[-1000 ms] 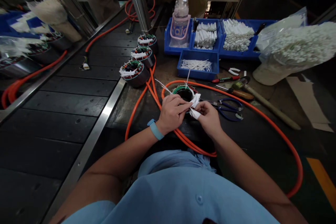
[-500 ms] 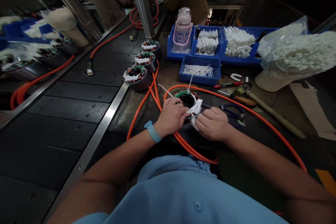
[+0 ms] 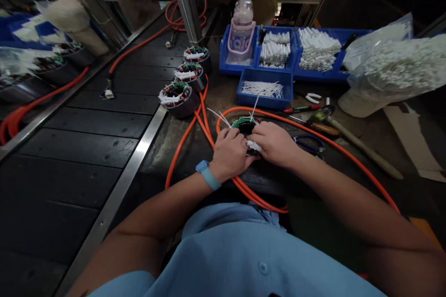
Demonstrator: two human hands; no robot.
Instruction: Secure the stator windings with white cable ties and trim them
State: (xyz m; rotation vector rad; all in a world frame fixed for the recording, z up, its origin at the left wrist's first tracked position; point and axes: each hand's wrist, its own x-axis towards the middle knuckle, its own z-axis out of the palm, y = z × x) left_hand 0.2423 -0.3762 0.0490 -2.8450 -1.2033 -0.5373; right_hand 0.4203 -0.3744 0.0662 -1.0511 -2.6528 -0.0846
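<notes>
A round wound stator [image 3: 244, 123] with green windings and white cable ties sticking up sits on the bench just ahead of me. My left hand [image 3: 230, 154] is curled against its near left side, fingers closed on it. My right hand [image 3: 275, 143] lies over its right side, fingers closed, and a white sleeve piece [image 3: 253, 145] shows between the two hands. Most of the stator is hidden under my hands. An orange hose [image 3: 195, 127] loops around it.
Three more stators [image 3: 177, 93] line the conveyor edge at left. Blue bins [image 3: 265, 88] hold cable ties and white sleeves, next to a clear bottle [image 3: 240, 32]. Pliers, blue scissors [image 3: 308, 144] and a hammer lie at right. Plastic bags [image 3: 393, 65] sit far right. Other people stand behind.
Both hands moved forward and down onto the stator and closed together over it. The white sleeve pieces, earlier held up in plain sight, are now mostly covered.
</notes>
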